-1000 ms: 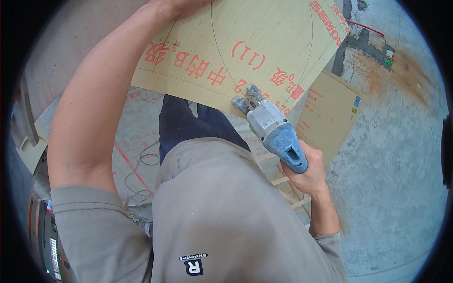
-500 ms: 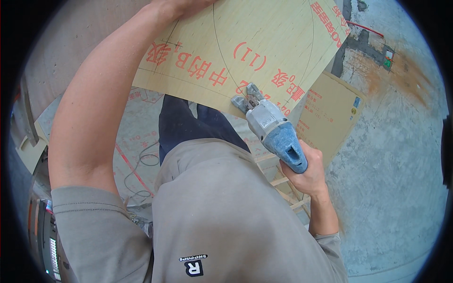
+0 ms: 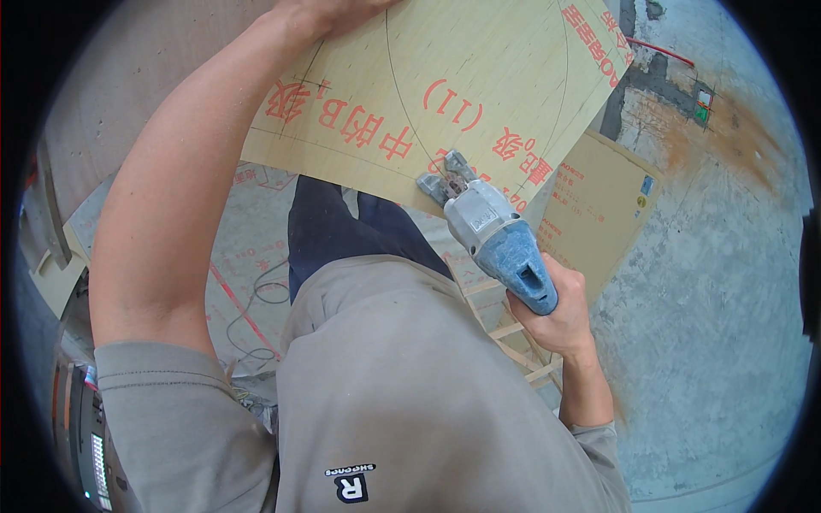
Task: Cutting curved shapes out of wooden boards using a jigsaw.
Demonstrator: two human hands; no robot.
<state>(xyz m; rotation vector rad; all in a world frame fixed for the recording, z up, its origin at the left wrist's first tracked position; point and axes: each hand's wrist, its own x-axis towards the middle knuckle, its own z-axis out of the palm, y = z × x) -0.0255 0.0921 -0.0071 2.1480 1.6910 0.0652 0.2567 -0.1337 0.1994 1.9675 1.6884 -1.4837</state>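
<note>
My right hand [image 3: 554,309] is wrapped around the rear handle of a jigsaw [image 3: 500,239] with a grey metal body and a dusty blue grip. Its forked foot lies on the near edge of a pale yellow plywood board [image 3: 342,103], beside a curved pencil line. Red print and several pencil lines mark the board. At the top of the view, my left hand [image 3: 338,12] rests on the board's far left part. The picture's edge cuts off most of its fingers. The saw blade is too small to make out.
Another plywood sheet [image 3: 599,197] lies below, to the right, on the grey concrete floor [image 3: 710,316]. Under the saw stands a wooden frame [image 3: 513,329] of thin slats. A thin cable [image 3: 248,316] loops across the floor on the left. A large brownish panel [image 3: 111,94] fills the upper left.
</note>
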